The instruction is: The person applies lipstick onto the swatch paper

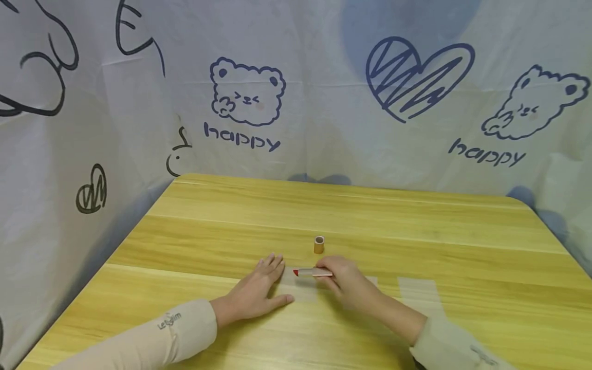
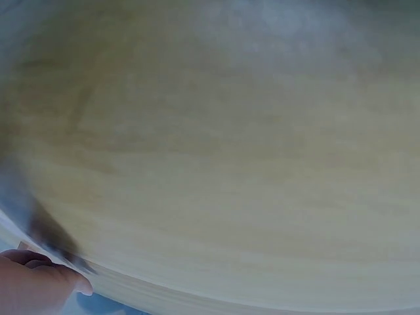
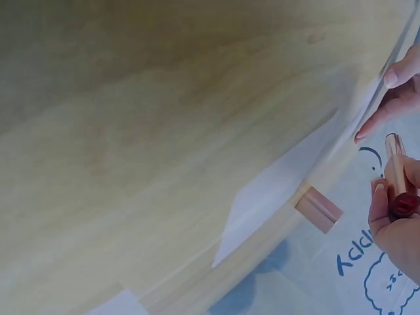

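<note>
The left hand point(image 1: 256, 293) lies on the table with its fingers stretched and thumb spread, beside a thin whitish paper piece point(image 1: 305, 294). In the left wrist view, part of that hand point(image 2: 39, 282) shows at the lower left corner. Over the paper, the right hand point(image 1: 349, 280) pinches a lipstick point(image 1: 307, 272) with a pale metallic tube; its red tip points left. The right wrist view shows the lipstick point(image 3: 395, 147) between thumb and fingers. Just beyond the hands, the gold-brown lipstick cap point(image 1: 319, 245) stands upright, its hollow end up.
More whitish paper pieces point(image 1: 421, 293) lie on the wooden table point(image 1: 208, 221) to the right, one partly behind the right hand. White cloth point(image 1: 314, 128) with drawn bears, hearts and "happy" hangs behind the table and along its left side.
</note>
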Motion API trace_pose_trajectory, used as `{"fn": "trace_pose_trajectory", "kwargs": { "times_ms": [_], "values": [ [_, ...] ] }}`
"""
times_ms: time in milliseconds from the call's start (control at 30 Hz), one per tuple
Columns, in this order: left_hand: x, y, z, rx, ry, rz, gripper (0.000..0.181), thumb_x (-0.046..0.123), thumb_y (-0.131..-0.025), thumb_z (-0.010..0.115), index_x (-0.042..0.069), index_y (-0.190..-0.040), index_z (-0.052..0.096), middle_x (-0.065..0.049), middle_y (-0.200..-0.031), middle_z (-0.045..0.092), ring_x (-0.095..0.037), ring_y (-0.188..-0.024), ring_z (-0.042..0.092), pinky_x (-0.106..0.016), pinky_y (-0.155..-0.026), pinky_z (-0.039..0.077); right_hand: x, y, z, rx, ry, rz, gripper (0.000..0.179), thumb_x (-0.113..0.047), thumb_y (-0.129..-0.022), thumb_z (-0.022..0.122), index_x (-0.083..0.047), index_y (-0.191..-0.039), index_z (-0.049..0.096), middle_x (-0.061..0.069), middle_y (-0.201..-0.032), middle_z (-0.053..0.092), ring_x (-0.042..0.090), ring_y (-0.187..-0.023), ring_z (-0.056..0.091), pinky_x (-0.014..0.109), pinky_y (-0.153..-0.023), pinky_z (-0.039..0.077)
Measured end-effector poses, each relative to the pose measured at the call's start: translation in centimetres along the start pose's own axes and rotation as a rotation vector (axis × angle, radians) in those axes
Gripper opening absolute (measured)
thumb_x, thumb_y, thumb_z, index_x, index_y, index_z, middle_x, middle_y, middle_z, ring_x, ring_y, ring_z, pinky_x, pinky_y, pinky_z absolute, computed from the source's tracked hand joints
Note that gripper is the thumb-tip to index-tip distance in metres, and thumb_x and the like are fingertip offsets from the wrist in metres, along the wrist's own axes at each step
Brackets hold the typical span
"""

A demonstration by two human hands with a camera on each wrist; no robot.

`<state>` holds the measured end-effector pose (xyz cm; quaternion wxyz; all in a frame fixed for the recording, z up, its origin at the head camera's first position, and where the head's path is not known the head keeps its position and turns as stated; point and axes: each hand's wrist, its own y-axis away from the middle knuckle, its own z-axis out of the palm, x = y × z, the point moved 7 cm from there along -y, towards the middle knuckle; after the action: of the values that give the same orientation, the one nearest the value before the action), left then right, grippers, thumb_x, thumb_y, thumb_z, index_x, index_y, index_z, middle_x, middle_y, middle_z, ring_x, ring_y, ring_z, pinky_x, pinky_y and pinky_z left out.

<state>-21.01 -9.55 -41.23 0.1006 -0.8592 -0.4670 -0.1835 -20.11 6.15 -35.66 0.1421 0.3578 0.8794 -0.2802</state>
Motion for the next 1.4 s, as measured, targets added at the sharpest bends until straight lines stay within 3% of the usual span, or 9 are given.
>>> {"fn": "trace_pose_trajectory", "kwargs": {
  "times_ms": [167, 500, 733, 1133, 1400],
  "values": [
    [-0.1, -0.1, 0.0, -0.008, 0.002, -0.006, 0.078, 0.050, -0.089, 0.055, -0.006, -0.139, 0.035, -0.021, -0.150, 0.026, -0.037, -0.141, 0.019, -0.050, -0.114, 0.020, -0.3, -0.4, 0.4, -0.031, 0.063, -0.034, 0.015, -0.004, -0.085, 0.063, 0.003, -0.098, 0.060, 0.011, -0.095, 0.065, 0.021, -0.088, 0.062, 0.026, -0.074, 0.055],
    [-0.2, -0.2, 0.2, -0.030, 0.021, -0.014, 0.077, 0.049, -0.089, 0.055, -0.006, -0.139, 0.034, -0.021, -0.150, 0.024, -0.038, -0.141, 0.018, -0.052, -0.113, 0.020, -0.8, -1.1, 0.9, -0.077, 0.133, -0.131, 0.015, -0.001, -0.084, 0.064, -0.003, -0.099, 0.065, 0.004, -0.096, 0.066, 0.014, -0.088, 0.057, 0.019, -0.075, 0.051],
    [-0.2, -0.2, 0.2, -0.039, 0.039, -0.015, 0.076, 0.047, -0.090, 0.055, -0.007, -0.139, 0.034, -0.022, -0.150, 0.023, -0.039, -0.140, 0.018, -0.053, -0.113, 0.021, -1.2, -1.6, 1.1, -0.022, 0.159, -0.220, 0.009, -0.001, -0.080, 0.067, -0.005, -0.089, 0.068, 0.003, -0.093, 0.069, 0.013, -0.084, 0.057, 0.017, -0.073, 0.050],
    [-0.2, -0.3, 0.3, -0.057, 0.032, -0.002, 0.077, 0.048, -0.090, 0.054, -0.008, -0.139, 0.033, -0.023, -0.150, 0.023, -0.041, -0.140, 0.019, -0.052, -0.114, 0.020, -1.4, -2.3, 2.0, -0.078, 0.222, -0.200, 0.012, -0.004, -0.083, 0.065, -0.005, -0.094, 0.065, 0.003, -0.097, 0.068, 0.014, -0.090, 0.056, 0.021, -0.080, 0.051],
    [-0.1, -0.5, 0.1, -0.080, 0.009, -0.011, 0.078, 0.049, -0.089, 0.055, -0.007, -0.139, 0.034, -0.023, -0.150, 0.024, -0.043, -0.139, 0.019, -0.055, -0.110, 0.027, -1.7, -2.5, 2.3, -0.052, 0.241, -0.225, 0.011, -0.003, -0.082, 0.067, -0.004, -0.093, 0.065, 0.003, -0.093, 0.067, 0.013, -0.086, 0.056, 0.018, -0.078, 0.051]
  ]
}}
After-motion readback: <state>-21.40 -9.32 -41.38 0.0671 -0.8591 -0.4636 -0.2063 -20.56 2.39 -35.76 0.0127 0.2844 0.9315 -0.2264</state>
